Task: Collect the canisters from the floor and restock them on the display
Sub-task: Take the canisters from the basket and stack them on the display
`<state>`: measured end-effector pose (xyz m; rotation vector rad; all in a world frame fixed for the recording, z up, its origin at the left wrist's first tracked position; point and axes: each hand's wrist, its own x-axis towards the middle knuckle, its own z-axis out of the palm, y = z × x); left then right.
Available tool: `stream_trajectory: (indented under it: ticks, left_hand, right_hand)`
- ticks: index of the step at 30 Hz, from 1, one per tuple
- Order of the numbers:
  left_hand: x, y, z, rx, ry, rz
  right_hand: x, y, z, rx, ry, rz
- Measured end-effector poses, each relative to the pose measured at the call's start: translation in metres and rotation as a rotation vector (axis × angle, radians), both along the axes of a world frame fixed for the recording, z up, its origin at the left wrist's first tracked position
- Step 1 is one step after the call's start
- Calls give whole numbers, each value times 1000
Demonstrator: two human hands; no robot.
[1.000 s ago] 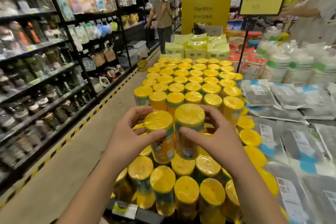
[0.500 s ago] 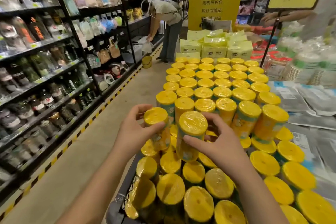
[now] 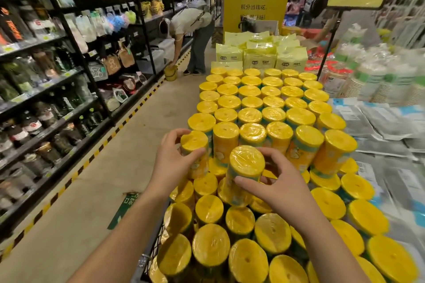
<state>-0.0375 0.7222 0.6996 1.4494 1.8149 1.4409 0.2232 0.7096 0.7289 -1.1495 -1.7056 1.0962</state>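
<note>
Canisters: I hold two yellow-lidded canisters at the front of the stack. The left canister (image 3: 194, 145) is at 11 o'clock, just beside the upper tier's front row. The right canister (image 3: 247, 162) is dead centre, its lid turned toward me.
Left hand: My left hand (image 3: 174, 165) has thumb and fingers curled round the left canister under its lid.
Right hand: My right hand (image 3: 282, 188) is wrapped round the right canister, thumb in front.
Display: The upper tier (image 3: 264, 103) runs in packed rows to 12 o'clock. The lower tier (image 3: 211, 248) fills 6 o'clock beneath my wrists.
Neighbours: Yellow packs (image 3: 259, 57) are at 12 o'clock and grey packets (image 3: 379, 126) at 3 o'clock.
Edge: The display's left side meets the aisle floor (image 3: 103, 167) from 7 to 11 o'clock.
Room: Striped tape (image 3: 92, 158) lines the shelving (image 3: 46, 76) at 9 o'clock. A person (image 3: 190, 30) bends over a yellow bucket (image 3: 171, 73) at 11 o'clock.
</note>
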Motion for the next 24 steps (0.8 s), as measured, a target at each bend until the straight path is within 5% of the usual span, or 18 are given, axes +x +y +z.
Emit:
stream_trajectory:
  ticks: [24]
  left_hand:
    - [-12,-65,-23,-95,40,47]
  right_hand:
    - [-67,43,-42,112,-169,-118]
